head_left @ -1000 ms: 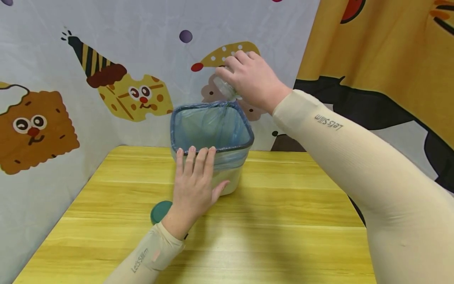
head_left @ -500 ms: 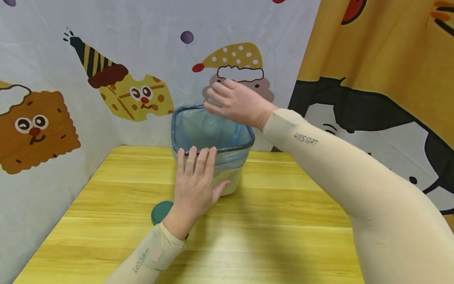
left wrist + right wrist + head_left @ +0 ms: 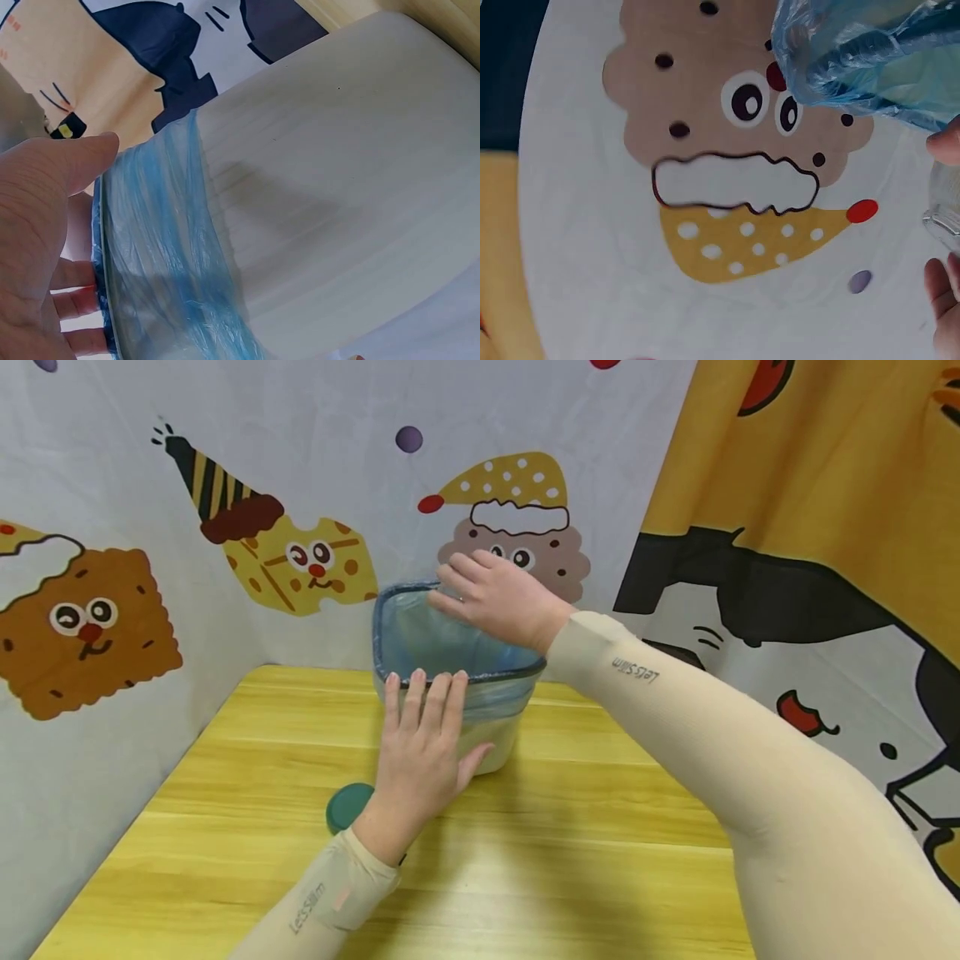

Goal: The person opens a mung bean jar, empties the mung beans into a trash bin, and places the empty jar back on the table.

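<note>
A pale waste bin stands on the table, lined with a thin blue plastic bag folded down over its rim. My left hand rests on its near side with straight fingers, their tips at the rim and the thumb pointing right. Over the far right part of the bin's opening, my right hand grips a clear glass jar. From the head that jar is almost wholly hidden by the hand; the right wrist view shows it between thumb and fingers. A round green lid lies beside my left wrist.
The wood-grain table reaches back to a white cloth backdrop with cartoon prints, close behind the bin. A yellow printed curtain hangs at the right. My right forearm crosses above the table's right side.
My right hand has come down with the glass jar from above the bin's far right corner to close over its opening. My left hand stays on the bin. The head view has shifted slightly.
</note>
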Tool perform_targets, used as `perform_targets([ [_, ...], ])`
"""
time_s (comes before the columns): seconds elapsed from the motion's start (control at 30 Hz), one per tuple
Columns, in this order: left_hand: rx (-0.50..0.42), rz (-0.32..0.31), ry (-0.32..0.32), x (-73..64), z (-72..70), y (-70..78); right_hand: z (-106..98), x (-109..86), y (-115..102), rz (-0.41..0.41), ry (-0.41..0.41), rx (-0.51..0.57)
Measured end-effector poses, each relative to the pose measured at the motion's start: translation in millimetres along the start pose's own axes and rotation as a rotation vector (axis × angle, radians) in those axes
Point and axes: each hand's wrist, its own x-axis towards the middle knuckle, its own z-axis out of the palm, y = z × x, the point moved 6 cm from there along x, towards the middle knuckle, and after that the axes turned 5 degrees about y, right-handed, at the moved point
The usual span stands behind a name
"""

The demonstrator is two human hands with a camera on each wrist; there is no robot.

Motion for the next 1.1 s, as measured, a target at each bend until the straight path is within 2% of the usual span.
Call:
perform_targets([
  [0.07, -0.002, 0.007, 0.008, 0.0, 1.2, 3.4, -3, -9.2, 12, 0.121, 0.023, 0.080],
  [0.13, -0.004, 0.013, 0.012, 0.6, 2.5, 7.2, -7, -24.7, 29, 0.286, 0.053, 0.166],
  [0.2, -0.010, 0.019, 0.010, 1.8, 3.8, 11.3, -8, -48.6, 49, 0.499, 0.048, 0.260],
  [0.3, -0.029, 0.024, 0.011, 3.4, 5.6, 16.2, -5, -101.7, 71, 0.895, 0.009, 0.457],
  [0.4, -0.045, 0.017, 0.012, 4.0, 6.5, 16.9, 6, -164.9, 68, 1.281, -0.012, 0.730],
  [0.43, -0.049, 0.013, 0.015, 4.2, 6.6, 16.2, 10, -185.5, 60, 1.382, -0.002, 0.818],
  [0.5, -0.049, 0.003, 0.008, 4.1, 6.8, 13.8, 19, -224.0, 39, 1.532, 0.014, 0.957],
  [0.6, -0.043, -0.004, 0.005, 2.8, 7.0, 9.1, 35, -269.7, -5, 1.637, -0.018, 1.072],
  [0.7, -0.038, -0.008, -0.001, 0.3, 6.6, 4.6, 51, -298.5, -53, 1.682, -0.074, 1.154],
  [0.8, -0.030, -0.021, 0.002, -1.9, 4.3, 1.4, 61, -313.1, -94, 1.696, -0.121, 1.233],
  [0.9, -0.025, -0.020, 0.003, -2.0, 3.5, 1.4, 65, -324.1, -126, 1.694, -0.157, 1.278],
  [1.1, -0.015, 0.003, -0.002, 1.0, 4.6, 4.3, 64, -331.9, -166, 1.656, -0.203, 1.292],
])
